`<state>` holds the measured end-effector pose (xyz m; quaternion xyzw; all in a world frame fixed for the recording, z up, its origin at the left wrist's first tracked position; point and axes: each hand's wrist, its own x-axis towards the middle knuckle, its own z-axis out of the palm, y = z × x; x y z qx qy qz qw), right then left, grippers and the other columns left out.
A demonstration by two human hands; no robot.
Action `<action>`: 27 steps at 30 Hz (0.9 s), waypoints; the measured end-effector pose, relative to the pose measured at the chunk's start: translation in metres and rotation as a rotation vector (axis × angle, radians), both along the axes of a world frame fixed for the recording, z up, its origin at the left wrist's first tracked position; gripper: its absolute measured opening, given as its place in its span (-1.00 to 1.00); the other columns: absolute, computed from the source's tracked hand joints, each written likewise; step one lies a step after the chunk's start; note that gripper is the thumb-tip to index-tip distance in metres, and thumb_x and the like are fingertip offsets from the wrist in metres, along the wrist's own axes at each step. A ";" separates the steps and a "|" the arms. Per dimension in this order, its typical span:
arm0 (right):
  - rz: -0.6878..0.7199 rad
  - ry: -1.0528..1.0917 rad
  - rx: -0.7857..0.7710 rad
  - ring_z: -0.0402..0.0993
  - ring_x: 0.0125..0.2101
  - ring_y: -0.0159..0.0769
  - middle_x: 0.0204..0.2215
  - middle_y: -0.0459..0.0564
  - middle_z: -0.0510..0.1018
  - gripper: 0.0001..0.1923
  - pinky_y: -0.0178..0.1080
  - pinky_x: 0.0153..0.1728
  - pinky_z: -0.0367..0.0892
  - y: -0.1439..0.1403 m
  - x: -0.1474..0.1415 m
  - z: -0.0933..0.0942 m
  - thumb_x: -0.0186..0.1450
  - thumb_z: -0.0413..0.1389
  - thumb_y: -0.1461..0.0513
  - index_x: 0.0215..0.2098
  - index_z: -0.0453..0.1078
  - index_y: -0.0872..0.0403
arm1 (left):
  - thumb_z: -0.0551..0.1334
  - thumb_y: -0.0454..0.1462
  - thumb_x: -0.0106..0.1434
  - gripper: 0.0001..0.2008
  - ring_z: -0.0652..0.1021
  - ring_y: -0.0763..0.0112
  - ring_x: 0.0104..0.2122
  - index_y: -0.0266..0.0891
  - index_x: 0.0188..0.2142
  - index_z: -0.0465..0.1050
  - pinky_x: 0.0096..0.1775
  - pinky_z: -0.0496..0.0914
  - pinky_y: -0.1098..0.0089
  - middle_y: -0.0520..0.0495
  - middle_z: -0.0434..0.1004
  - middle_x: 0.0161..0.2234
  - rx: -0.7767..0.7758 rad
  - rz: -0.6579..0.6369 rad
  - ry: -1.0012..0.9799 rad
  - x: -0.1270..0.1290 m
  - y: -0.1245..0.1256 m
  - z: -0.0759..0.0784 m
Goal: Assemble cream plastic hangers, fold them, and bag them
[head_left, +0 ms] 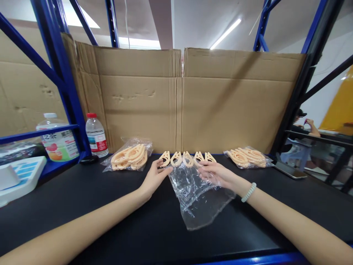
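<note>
Several peach-coloured plastic clips (pixel 188 159) stand in a row at the back of the black table. My left hand (pixel 154 176) is by the leftmost clip (pixel 165 159); its fingertips touch or nearly touch it, and the thumb is stretched apart near the bag's corner. A clear plastic bag (pixel 198 206) lies crinkled in front of the row, flat and see-through. My right hand (pixel 216 173), with a pale bead bracelet at the wrist, pinches the bag's upper right part beside the clips on the right. Some of its fingertips show through the film.
Bagged peach clips lie at left (pixel 129 157) and right (pixel 246 156). A phone (pixel 291 171) lies at the right edge. A red-capped bottle (pixel 96 136) and a white tray-like item (pixel 30 180) stand left. Cardboard (pixel 234 106) walls the back; blue posts (pixel 68 99) frame it. A person (pixel 302 125) sits beyond.
</note>
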<state>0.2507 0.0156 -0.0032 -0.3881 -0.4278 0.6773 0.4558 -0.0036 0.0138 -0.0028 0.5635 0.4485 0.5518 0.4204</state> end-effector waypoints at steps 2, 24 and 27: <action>-0.042 0.018 0.005 0.57 -0.42 -0.33 -0.35 0.04 0.58 -0.59 -0.25 -0.29 0.50 -0.002 -0.004 0.000 0.16 0.18 0.41 -0.05 0.24 0.13 | 0.38 -0.24 0.08 -0.47 0.54 0.22 -0.10 -0.24 0.00 0.23 -0.03 0.41 0.21 -0.27 0.44 -0.02 -0.166 -0.093 -0.195 0.001 0.001 0.002; -0.036 -0.055 0.060 0.38 -0.56 -0.43 -0.51 -0.04 0.48 -0.71 -0.32 -0.50 0.37 0.001 0.001 0.001 0.19 0.21 0.06 -0.34 0.39 0.14 | 0.40 -0.23 -0.01 -0.66 0.51 0.48 -0.50 -0.32 -0.27 0.40 -0.37 0.38 0.45 0.04 0.51 -0.53 -0.081 -0.208 -0.035 0.002 -0.005 -0.001; -0.147 -0.143 0.270 0.29 -0.59 -0.49 -0.58 -0.12 0.40 -0.68 -0.39 -0.56 0.26 0.003 0.002 -0.003 0.10 0.29 0.06 -0.47 0.38 0.13 | 0.39 -0.22 -0.01 -0.64 0.52 0.44 -0.49 -0.32 -0.25 0.38 -0.35 0.38 0.41 0.04 0.52 -0.52 -0.078 -0.250 0.039 0.002 -0.004 -0.002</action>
